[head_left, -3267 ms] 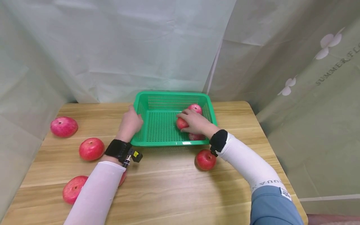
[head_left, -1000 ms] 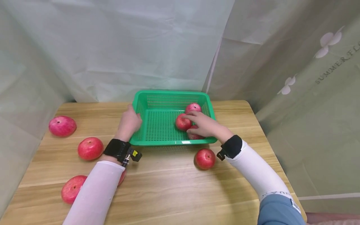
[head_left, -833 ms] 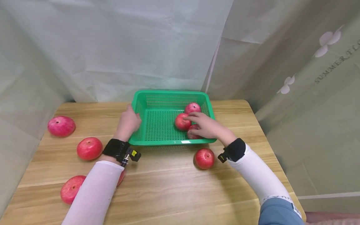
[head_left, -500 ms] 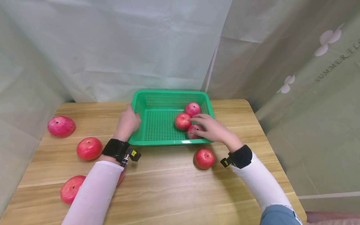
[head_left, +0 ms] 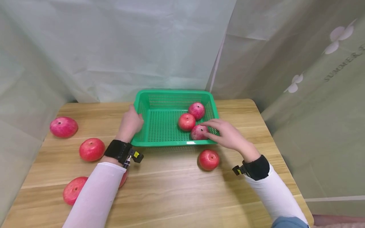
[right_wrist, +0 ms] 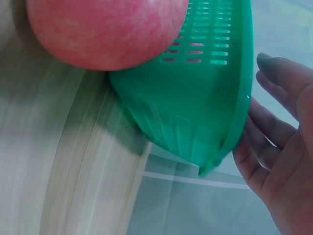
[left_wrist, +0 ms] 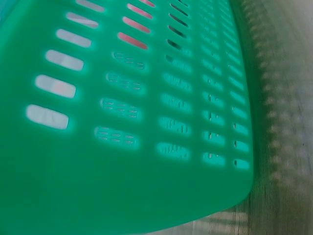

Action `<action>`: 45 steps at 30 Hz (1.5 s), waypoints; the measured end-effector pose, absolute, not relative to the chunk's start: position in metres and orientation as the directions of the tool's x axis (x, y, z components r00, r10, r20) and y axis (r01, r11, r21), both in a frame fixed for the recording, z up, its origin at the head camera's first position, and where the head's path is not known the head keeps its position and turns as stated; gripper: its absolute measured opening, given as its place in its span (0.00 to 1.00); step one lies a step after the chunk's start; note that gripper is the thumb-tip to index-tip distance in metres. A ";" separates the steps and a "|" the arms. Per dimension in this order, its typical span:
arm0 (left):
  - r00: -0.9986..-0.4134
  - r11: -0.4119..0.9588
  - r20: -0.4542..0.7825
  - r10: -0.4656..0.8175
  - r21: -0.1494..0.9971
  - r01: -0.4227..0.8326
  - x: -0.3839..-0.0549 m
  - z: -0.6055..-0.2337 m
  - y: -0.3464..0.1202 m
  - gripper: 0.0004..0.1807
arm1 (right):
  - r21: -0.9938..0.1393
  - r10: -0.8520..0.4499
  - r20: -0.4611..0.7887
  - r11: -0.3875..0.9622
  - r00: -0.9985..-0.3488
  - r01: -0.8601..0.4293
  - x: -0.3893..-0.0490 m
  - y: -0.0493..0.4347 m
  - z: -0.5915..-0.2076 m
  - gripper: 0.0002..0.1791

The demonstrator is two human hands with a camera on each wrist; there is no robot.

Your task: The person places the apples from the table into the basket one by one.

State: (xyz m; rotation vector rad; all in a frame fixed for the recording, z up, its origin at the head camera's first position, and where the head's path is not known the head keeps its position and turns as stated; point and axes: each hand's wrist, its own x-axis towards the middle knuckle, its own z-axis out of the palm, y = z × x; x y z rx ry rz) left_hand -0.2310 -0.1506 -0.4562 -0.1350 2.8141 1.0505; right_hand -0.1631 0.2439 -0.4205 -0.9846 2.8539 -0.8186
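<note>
A green plastic basket (head_left: 168, 144) stands at the back of the table with three red apples in its right half: a rear apple (head_left: 196, 110), a middle apple (head_left: 186, 122) and a front apple (head_left: 199, 132). My left hand (head_left: 131, 123) grips the basket's left rim; its fingers are partly hidden. Over the front right corner hovers my right hand (head_left: 228, 134), fingers apart and holding nothing, the fingertips by the front apple. In the right wrist view this hand (right_wrist: 281, 127) is beside the basket rim (right_wrist: 247, 88). The left wrist view shows only the slotted basket wall (left_wrist: 98, 181) close up.
One apple (head_left: 209, 160) lies just in front of the basket on the wooden table (head_left: 171, 196). At left lie more apples: a far one (head_left: 64, 127), a middle one (head_left: 92, 149), a near one (head_left: 74, 190), and one (head_left: 124, 180) mostly behind the left forearm. Curtains surround the table.
My right hand has let go of the middle apple in the basket and drawn back right and toward me. The left hand has stayed on the left rim.
</note>
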 end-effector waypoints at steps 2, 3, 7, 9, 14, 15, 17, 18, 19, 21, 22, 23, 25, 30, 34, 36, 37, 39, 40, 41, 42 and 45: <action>-0.987 0.750 -0.159 -0.033 0.649 -0.130 -0.231 -0.456 -0.150 0.37 | -0.480 -0.572 0.159 0.667 -0.805 -0.569 -0.160 0.248 -0.419 0.22; -0.987 0.748 -0.158 -0.032 0.651 -0.129 -0.231 -0.455 -0.150 0.37 | -0.481 -0.570 0.161 0.667 -0.805 -0.569 -0.159 0.249 -0.419 0.23; -0.988 0.748 -0.154 -0.030 0.652 -0.125 -0.231 -0.454 -0.150 0.37 | -0.494 -0.556 0.158 0.671 -0.816 -0.553 -0.154 0.256 -0.418 0.23; -0.988 0.749 -0.152 -0.029 0.651 -0.122 -0.231 -0.454 -0.150 0.37 | -0.503 -0.541 0.149 0.679 -0.828 -0.534 -0.152 0.258 -0.416 0.23; -0.989 0.750 -0.145 -0.024 0.652 -0.114 -0.231 -0.454 -0.150 0.37 | -0.513 -0.507 0.128 0.702 -0.852 -0.494 -0.146 0.265 -0.413 0.23; -0.990 0.749 -0.142 -0.025 0.653 -0.113 -0.231 -0.454 -0.150 0.37 | -0.514 -0.504 0.128 0.703 -0.854 -0.492 -0.145 0.266 -0.413 0.23; -0.990 0.746 -0.141 -0.025 0.656 -0.112 -0.231 -0.455 -0.150 0.37 | -0.519 -0.501 0.134 0.699 -0.855 -0.491 -0.142 0.268 -0.413 0.22; -0.990 0.747 -0.139 -0.025 0.655 -0.111 -0.231 -0.455 -0.150 0.37 | -0.521 -0.500 0.139 0.697 -0.855 -0.493 -0.140 0.270 -0.414 0.21; -0.990 0.748 -0.138 -0.025 0.654 -0.110 -0.231 -0.455 -0.151 0.37 | -0.524 -0.497 0.144 0.695 -0.855 -0.492 -0.138 0.271 -0.414 0.21; -0.991 0.753 -0.133 -0.025 0.649 -0.106 -0.231 -0.455 -0.151 0.36 | -0.531 -0.496 0.154 0.688 -0.854 -0.495 -0.133 0.273 -0.417 0.19; -0.991 0.755 -0.131 -0.024 0.648 -0.104 -0.231 -0.455 -0.151 0.36 | -0.535 -0.495 0.160 0.683 -0.854 -0.497 -0.130 0.274 -0.418 0.18; -0.991 0.758 -0.129 -0.024 0.645 -0.102 -0.231 -0.455 -0.151 0.36 | -0.536 -0.494 0.166 0.681 -0.853 -0.499 -0.127 0.275 -0.419 0.18; -0.992 0.758 -0.127 -0.022 0.644 -0.099 -0.230 -0.455 -0.151 0.36 | -0.540 -0.488 0.178 0.677 -0.854 -0.500 -0.121 0.276 -0.422 0.17; -0.990 0.749 -0.138 -0.021 0.653 -0.107 -0.230 -0.454 -0.150 0.37 | -0.550 -0.460 0.188 0.683 -0.868 -0.481 -0.109 0.280 -0.427 0.15; -0.987 0.742 -0.158 -0.025 0.659 -0.124 -0.228 -0.454 -0.150 0.37 | -0.548 -0.449 0.163 0.700 -0.879 -0.459 -0.099 0.283 -0.427 0.14; -0.986 0.740 -0.163 -0.027 0.660 -0.130 -0.228 -0.454 -0.150 0.37 | -0.547 -0.451 0.141 0.707 -0.881 -0.449 -0.095 0.284 -0.427 0.15; -0.986 0.742 -0.163 -0.027 0.658 -0.129 -0.229 -0.454 -0.150 0.37 | -0.549 -0.454 0.128 0.708 -0.882 -0.444 -0.092 0.284 -0.428 0.16; -0.987 0.744 -0.158 -0.027 0.657 -0.126 -0.229 -0.455 -0.150 0.38 | -0.546 -0.467 0.100 0.712 -0.878 -0.441 -0.087 0.285 -0.430 0.20; -0.987 0.745 -0.157 -0.027 0.656 -0.124 -0.230 -0.455 -0.150 0.38 | -0.543 -0.476 0.083 0.715 -0.876 -0.440 -0.085 0.284 -0.431 0.23; -0.987 0.745 -0.156 -0.027 0.655 -0.124 -0.230 -0.455 -0.150 0.38 | -0.539 -0.484 0.063 0.719 -0.873 -0.438 -0.083 0.284 -0.432 0.26; -0.988 0.745 -0.154 -0.027 0.656 -0.122 -0.230 -0.455 -0.150 0.38 | -0.534 -0.493 0.049 0.722 -0.869 -0.440 -0.081 0.284 -0.433 0.29; -0.988 0.744 -0.151 -0.029 0.656 -0.122 -0.231 -0.454 -0.150 0.37 | -0.517 -0.507 0.010 0.735 -0.862 -0.439 -0.076 0.282 -0.437 0.36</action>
